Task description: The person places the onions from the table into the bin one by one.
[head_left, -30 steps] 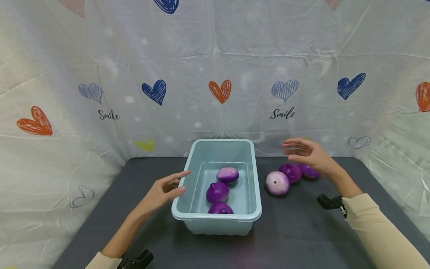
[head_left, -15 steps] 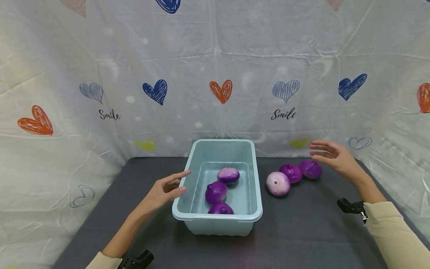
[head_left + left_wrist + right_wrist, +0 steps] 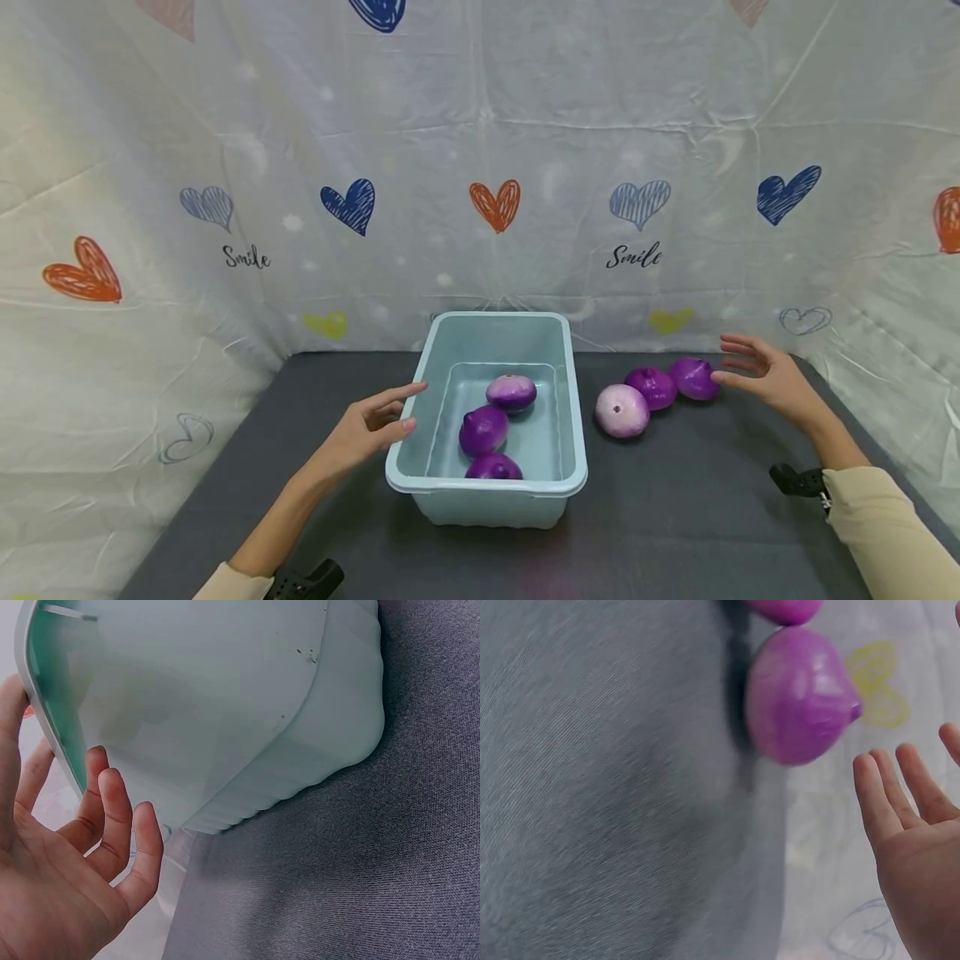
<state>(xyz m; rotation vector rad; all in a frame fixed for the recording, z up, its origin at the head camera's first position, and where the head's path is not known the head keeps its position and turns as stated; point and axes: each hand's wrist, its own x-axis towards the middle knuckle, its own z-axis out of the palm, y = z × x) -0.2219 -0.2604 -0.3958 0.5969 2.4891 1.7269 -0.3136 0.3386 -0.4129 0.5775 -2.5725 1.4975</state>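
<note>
A pale blue plastic tub (image 3: 420, 392) stands mid-table with three purple onions (image 3: 483, 429) inside. My left hand (image 3: 367, 425) rests open against its left rim (image 3: 45, 727), fingers (image 3: 112, 825) straight. Right of the tub lie three more onions in a row: a pale one (image 3: 620, 410), a dark one (image 3: 651, 387) and the far right one (image 3: 693, 377). My right hand (image 3: 761, 375) hovers open just right of that last onion (image 3: 799, 697), its fingertips (image 3: 874, 799) close to it but apart.
A dark grey cloth (image 3: 675, 517) covers the table. A white sheet printed with hearts and "Smile" (image 3: 633, 254) hangs behind and on both sides. Black wrist straps (image 3: 798, 482) show on both forearms.
My right hand has swung right and down, from above the dark onions to beside the far right one. The left hand and the tub stayed put.
</note>
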